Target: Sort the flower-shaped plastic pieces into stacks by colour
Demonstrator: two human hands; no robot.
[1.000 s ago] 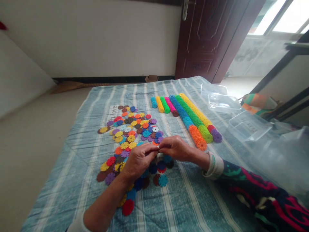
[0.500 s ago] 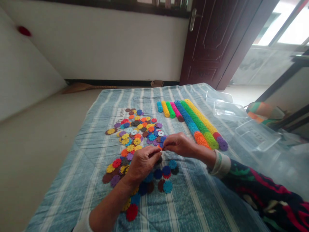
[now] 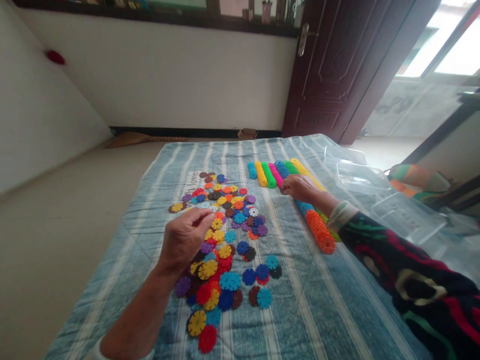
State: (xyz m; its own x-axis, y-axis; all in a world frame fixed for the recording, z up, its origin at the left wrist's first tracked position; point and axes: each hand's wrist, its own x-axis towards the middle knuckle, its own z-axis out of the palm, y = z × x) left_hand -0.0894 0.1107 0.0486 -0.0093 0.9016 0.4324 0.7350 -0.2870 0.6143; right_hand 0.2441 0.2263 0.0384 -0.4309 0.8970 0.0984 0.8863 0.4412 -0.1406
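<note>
Over the loose pile of colourful notched plastic discs (image 3: 225, 251), my left hand (image 3: 187, 235) is closed in a pinch. Its fingertips point right, and what they hold, if anything, is hidden. My right hand (image 3: 303, 190) reaches to the near end of the short pink stack of discs (image 3: 275, 173), fingers closed there and covering that end. Beneath this hand runs a long stack of blue discs with an orange end (image 3: 319, 231). Short blue (image 3: 252, 170), yellow (image 3: 260, 173) and green (image 3: 268, 175) stacks lie alongside. Long green and yellow stacks are partly hidden by my right forearm.
A striped blue-grey cloth (image 3: 142, 235) covers the table. Clear plastic boxes (image 3: 362, 176) stand at its right edge, close to my right sleeve. Beyond the table are a wall, a dark red door (image 3: 318, 75) and a broom (image 3: 129, 140) on the floor.
My hands were together over the discs, at a small orange disc. They have parted: the right moved up and right to the pink stack, the left moved left. The camera view shifted slightly.
</note>
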